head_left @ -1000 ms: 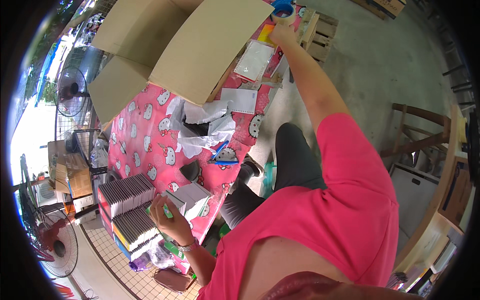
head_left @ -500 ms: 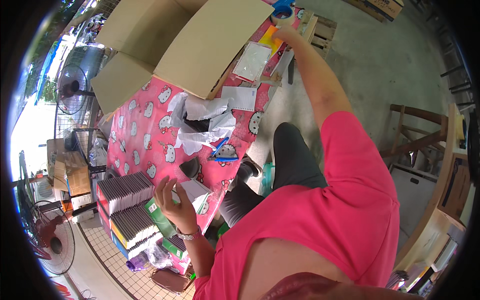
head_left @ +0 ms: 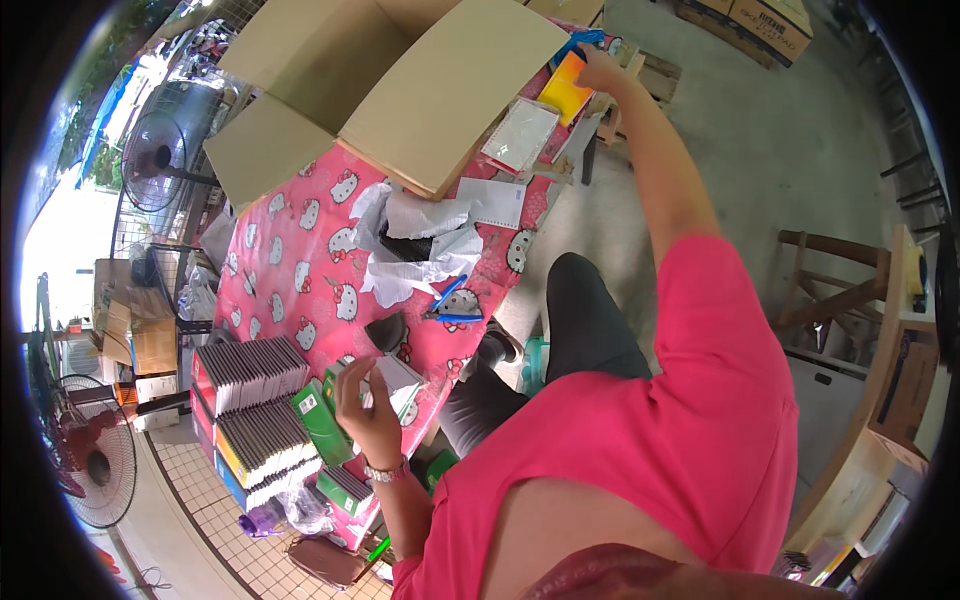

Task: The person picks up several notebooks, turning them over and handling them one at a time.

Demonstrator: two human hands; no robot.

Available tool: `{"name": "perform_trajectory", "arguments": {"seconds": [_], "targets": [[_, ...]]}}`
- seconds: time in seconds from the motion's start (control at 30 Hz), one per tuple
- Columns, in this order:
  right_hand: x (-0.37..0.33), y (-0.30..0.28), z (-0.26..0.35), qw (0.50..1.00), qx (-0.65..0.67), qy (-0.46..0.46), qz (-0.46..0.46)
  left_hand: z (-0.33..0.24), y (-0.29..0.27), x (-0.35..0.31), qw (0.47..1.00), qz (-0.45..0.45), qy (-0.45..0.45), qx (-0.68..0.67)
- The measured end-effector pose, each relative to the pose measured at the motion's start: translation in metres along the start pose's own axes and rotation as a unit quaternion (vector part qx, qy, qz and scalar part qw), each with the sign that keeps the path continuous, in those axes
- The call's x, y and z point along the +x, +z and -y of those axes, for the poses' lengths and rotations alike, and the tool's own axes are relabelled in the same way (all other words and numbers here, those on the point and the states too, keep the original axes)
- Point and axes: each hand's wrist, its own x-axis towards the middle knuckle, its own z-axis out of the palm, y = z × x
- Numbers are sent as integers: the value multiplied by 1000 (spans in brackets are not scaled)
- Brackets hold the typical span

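A table under a pink cartoon-cat cloth [head_left: 300, 270] carries a large open cardboard box [head_left: 400, 90] at its far end and crumpled white paper [head_left: 420, 245] mid-table. At the near edge, the left hand [head_left: 368, 405] curls around a small white-and-green box [head_left: 398, 380]. The right hand [head_left: 600, 70], arm stretched to the far corner, grips a blue tape dispenser [head_left: 577, 45] beside an orange pad [head_left: 565, 88].

large open brown cardboard box [head_left: 400, 90] on table's far end | small green-and-white boxes [head_left: 322, 420] at left hand [head_left: 368, 415] | stacked flat packs [head_left: 250, 375] beside | orange packet [head_left: 565, 88] by right hand [head_left: 598, 68]
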Motion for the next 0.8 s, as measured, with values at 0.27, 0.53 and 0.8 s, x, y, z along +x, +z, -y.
{"name": "perform_trajectory", "arguments": {"seconds": [0.27, 0.53, 0.8], "targets": [[-290, -53, 173, 910, 103, -150, -374, -54, 123, 17, 652, 330, -217, -647], [-414, -89, 203, 945, 139, -287, -72, -84, 136, -1, 559, 400, -234, -687], [-402, -80, 210, 776, 627, 56, 26, -98, 111, -18, 709, 298, -208, -604]]}}
